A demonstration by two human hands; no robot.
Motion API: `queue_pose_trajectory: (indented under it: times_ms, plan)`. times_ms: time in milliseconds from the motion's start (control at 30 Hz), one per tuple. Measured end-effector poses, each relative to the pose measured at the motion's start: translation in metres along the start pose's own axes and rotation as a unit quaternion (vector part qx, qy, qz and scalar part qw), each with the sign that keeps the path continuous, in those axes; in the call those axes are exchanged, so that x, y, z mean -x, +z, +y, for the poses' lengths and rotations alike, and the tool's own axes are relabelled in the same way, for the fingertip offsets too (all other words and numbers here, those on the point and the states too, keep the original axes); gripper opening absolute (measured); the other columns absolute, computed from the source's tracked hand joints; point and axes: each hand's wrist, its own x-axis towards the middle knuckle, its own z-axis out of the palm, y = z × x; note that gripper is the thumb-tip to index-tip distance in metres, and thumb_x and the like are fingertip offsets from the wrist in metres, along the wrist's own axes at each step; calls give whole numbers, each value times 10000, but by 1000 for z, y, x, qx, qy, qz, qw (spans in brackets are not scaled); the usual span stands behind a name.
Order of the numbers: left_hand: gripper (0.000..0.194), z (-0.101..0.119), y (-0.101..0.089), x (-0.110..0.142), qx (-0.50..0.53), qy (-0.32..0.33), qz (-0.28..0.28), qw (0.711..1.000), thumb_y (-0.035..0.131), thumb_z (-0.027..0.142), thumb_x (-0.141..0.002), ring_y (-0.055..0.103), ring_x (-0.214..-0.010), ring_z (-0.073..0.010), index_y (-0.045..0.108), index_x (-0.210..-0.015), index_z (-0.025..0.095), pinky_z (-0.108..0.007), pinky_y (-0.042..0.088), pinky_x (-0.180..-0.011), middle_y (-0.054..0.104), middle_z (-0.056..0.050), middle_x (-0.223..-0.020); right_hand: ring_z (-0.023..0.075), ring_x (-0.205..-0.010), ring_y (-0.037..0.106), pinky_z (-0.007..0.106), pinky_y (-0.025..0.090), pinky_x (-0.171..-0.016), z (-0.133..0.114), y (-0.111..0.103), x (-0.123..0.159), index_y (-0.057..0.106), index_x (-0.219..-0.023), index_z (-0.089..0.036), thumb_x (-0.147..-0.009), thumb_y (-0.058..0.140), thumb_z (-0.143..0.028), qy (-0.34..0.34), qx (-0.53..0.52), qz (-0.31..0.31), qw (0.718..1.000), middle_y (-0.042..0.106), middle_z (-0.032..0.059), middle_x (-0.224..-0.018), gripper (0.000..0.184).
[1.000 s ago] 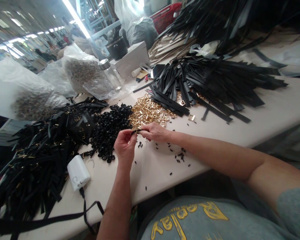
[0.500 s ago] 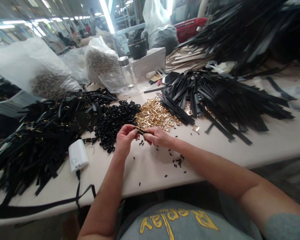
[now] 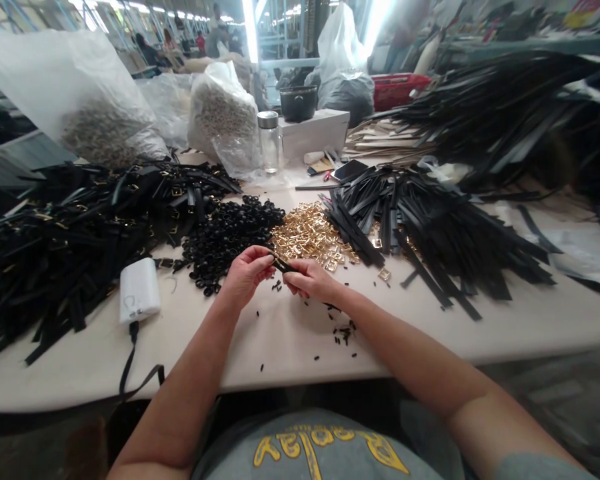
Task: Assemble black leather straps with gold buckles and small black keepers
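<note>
Between my two hands, above the table, is a short black strap (image 3: 281,264) with a glint of gold on it. My left hand (image 3: 250,272) pinches its left end between thumb and fingers. On the other end my right hand (image 3: 312,280) is closed in the same way. Just beyond the hands lies a heap of gold buckles (image 3: 305,232), and left of it a heap of small black loops (image 3: 233,233). Loose black straps (image 3: 430,233) spread out to the right of the buckles. Whether the gold glint is a buckle, I cannot make out.
Straps with gold buckles (image 3: 95,233) are piled at left, near a white power bank (image 3: 139,290) with a cable. Behind stand a glass jar (image 3: 269,143), filled plastic bags (image 3: 223,110) and a black pot (image 3: 299,103). Small black bits (image 3: 345,332) lie near the front edge.
The camera view has tilted up and shifted slightly. Both hands still hold the strap at nearly the same place, and it appears turned a little, showing more of its black face.
</note>
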Motion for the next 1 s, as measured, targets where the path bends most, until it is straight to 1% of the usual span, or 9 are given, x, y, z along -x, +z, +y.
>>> queue_pose_trajectory:
  times_ms: [100,200,333,433,567,633,733,900,1000]
  plan:
    - [319,0,-1,-1,12,-24,2,1000,862,231,-511,597,-509,-81,635,-719,147,-162,491,-489,623,13,-650,61,-417,429,164,351,-416,-2,0,0,512,-736,-154,-776,498,-271,17,-5,-1,1000,525,-39,-576,125]
    - [330,-1,-3,-3,21,-43,0,999,856,214,-511,603,-514,-81,628,-739,143,-153,491,-488,614,15,-644,64,-419,425,170,350,-415,-3,1,1,510,-733,-155,-773,498,-275,17,-8,-5,1000,524,-37,-579,126]
    - [335,-2,-5,-4,11,-36,-1,999,858,219,-509,601,-519,-83,627,-738,139,-158,490,-492,614,11,-646,61,-422,426,168,352,-422,-2,1,2,507,-722,-154,-786,492,-284,4,-5,-10,1000,524,-35,-583,146]
    - [332,-3,-4,-4,-10,-3,0,1000,862,235,-511,597,-523,-86,633,-730,140,-177,500,-512,628,3,-667,62,-426,435,165,352,-427,-2,1,2,511,-733,-152,-824,485,-310,0,7,-4,1000,524,-35,-580,183]
    - [311,-4,-3,-3,-40,31,0,999,855,259,-534,592,-542,-84,636,-726,147,-194,509,-549,642,2,-693,54,-404,420,163,346,-431,0,2,0,511,-711,-148,-901,437,-380,-2,21,11,1000,518,-34,-559,309]
    - [297,-4,-2,-2,-65,56,-3,996,842,277,-557,584,-537,-89,636,-731,153,-198,501,-540,639,5,-670,51,-392,413,163,337,-426,4,2,-1,509,-691,-147,-917,427,-396,-1,28,24,999,516,-35,-546,346]
    - [267,-5,1,-1,-105,103,-15,989,817,289,-599,564,-518,-93,629,-738,159,-198,479,-520,622,10,-620,51,-385,412,165,330,-421,8,1,-3,512,-687,-147,-922,436,-393,8,38,42,998,523,-36,-542,348]
    - [222,-12,5,1,-161,176,-13,971,792,266,-640,561,-550,-104,628,-754,168,-203,462,-527,627,-1,-649,52,-391,422,165,335,-431,10,1,-4,521,-680,-144,-928,435,-370,31,60,65,996,532,-34,-537,346]
    - [165,-16,5,2,-231,240,-2,943,756,243,-686,555,-587,-99,645,-786,173,-192,449,-553,625,2,-685,55,-384,421,169,328,-423,9,1,-5,524,-673,-145,-919,435,-361,41,65,75,994,532,-34,-534,339]
